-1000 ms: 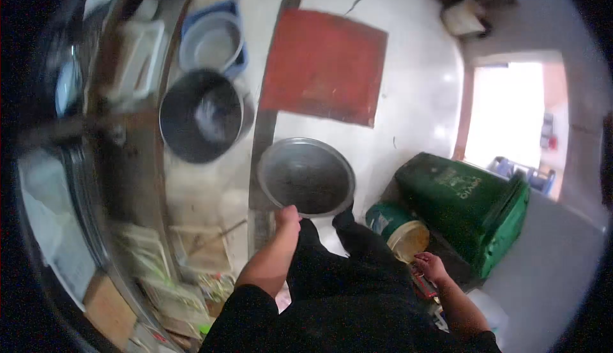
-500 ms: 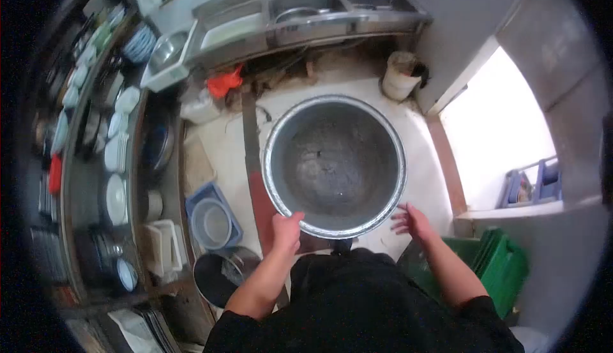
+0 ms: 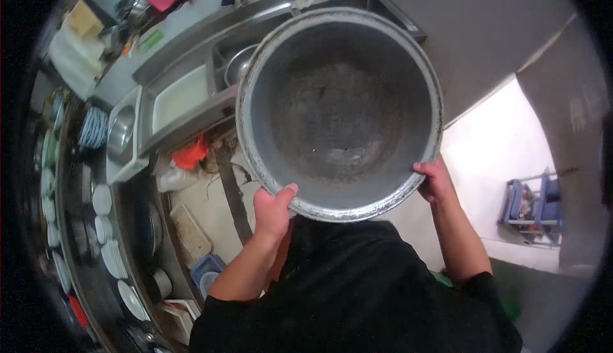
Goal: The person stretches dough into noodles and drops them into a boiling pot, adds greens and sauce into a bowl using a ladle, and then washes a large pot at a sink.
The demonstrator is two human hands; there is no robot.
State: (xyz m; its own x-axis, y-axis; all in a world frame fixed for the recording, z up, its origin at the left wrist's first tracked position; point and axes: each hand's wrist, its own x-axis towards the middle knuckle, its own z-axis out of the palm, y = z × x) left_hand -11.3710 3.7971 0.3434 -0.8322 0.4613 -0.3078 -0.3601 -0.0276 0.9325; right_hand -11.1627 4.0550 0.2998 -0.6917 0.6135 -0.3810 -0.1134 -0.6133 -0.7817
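Observation:
A large round metal pot [image 3: 338, 110] with a worn silver rim is held up in front of me, its open top facing me and its inside darkly stained. My left hand [image 3: 272, 211] grips the lower left of the rim, thumb over the edge. At the lower right, my right hand [image 3: 434, 180] is closed on the rim with its thumb on top. The fingers of both hands are partly hidden behind the pot. Behind the pot's left side, a metal bowl [image 3: 239, 66] sits in the sink [image 3: 217, 107].
Shelves [image 3: 96, 289] with stacked plates [image 3: 113, 258] run along the left. A white tub [image 3: 137, 161] holding a metal bowl stands beside the sink. An orange-red bag [image 3: 190, 154] lies below. At the right, a blue crate rack [image 3: 533, 206] shows through a bright doorway.
The pot has risen closer to me, over the sink's front. My right hand, apart from the rim half a second ago, now grips it. The view has shifted toward the sink.

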